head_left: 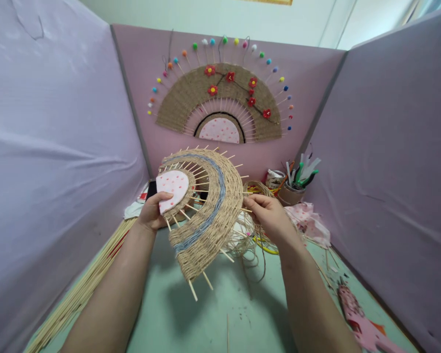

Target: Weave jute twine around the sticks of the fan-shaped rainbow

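My left hand [155, 208] is closed around the half-round inner base of a woven twine fan [231, 186], thumb lying on its white, red-dotted patch [173, 189]. The fan is held tilted above the table. Thin wooden sticks radiate through its tan weave, their tips poking past the outer rim, and a blue-grey band [220, 191] curves along the middle. At the right rim, the fingers of my right hand [267, 214] are pinched together beside two stick tips. Whether they grip twine or a stick is hidden. Loose twine [248, 245] lies tangled below and behind the fan.
A finished-looking fan with red flowers [176, 105] hangs on the back panel, ringed by coloured ball-headed pins. Long sticks [84, 284] lie at left. A can of tools [292, 193], dotted cloth [308, 220] and a pink glue gun [360, 318] are at right. Panels enclose three sides.
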`<act>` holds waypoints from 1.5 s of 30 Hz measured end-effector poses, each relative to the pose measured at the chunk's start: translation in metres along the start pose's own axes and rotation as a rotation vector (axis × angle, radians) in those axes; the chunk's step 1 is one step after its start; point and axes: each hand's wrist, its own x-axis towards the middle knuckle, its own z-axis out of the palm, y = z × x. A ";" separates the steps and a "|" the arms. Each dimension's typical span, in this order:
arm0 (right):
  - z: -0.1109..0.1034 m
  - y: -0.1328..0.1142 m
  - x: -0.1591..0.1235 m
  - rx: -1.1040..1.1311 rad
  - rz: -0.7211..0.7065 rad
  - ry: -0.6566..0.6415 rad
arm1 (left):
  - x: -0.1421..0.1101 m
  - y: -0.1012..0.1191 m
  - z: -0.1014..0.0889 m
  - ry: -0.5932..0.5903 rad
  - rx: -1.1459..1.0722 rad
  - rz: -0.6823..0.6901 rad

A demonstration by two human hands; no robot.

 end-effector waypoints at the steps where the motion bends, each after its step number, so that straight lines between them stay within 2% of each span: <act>1: -0.002 0.000 0.000 -0.003 0.000 0.012 | 0.000 0.001 -0.002 -0.005 0.003 0.014; 9: -0.007 -0.003 0.000 -0.114 0.003 0.029 | -0.006 0.005 -0.001 0.015 0.066 0.015; 12: -0.003 -0.011 -0.005 -0.263 -0.078 0.024 | -0.006 0.006 0.000 0.024 0.098 -0.007; 16: -0.001 -0.018 -0.012 -0.457 -0.241 -0.057 | -0.007 0.006 0.000 0.012 0.145 -0.028; 20: -0.004 -0.023 -0.015 -0.523 -0.254 -0.093 | -0.011 0.007 0.000 -0.031 0.177 -0.011; 25: -0.006 -0.025 -0.016 -0.536 -0.265 -0.125 | -0.013 0.010 -0.006 -0.054 0.218 -0.041; 34: -0.014 -0.025 -0.017 -0.407 -0.261 0.014 | -0.015 0.012 -0.013 -0.150 0.157 -0.040; 37: -0.017 -0.028 -0.019 -0.368 -0.254 0.020 | -0.016 0.013 -0.012 -0.144 0.130 -0.025; 42: -0.018 -0.027 -0.018 -0.373 -0.256 -0.065 | -0.018 0.013 -0.009 -0.113 0.082 -0.003; 45: -0.013 -0.022 -0.015 -0.384 -0.283 -0.034 | -0.018 0.012 -0.007 -0.070 0.054 -0.009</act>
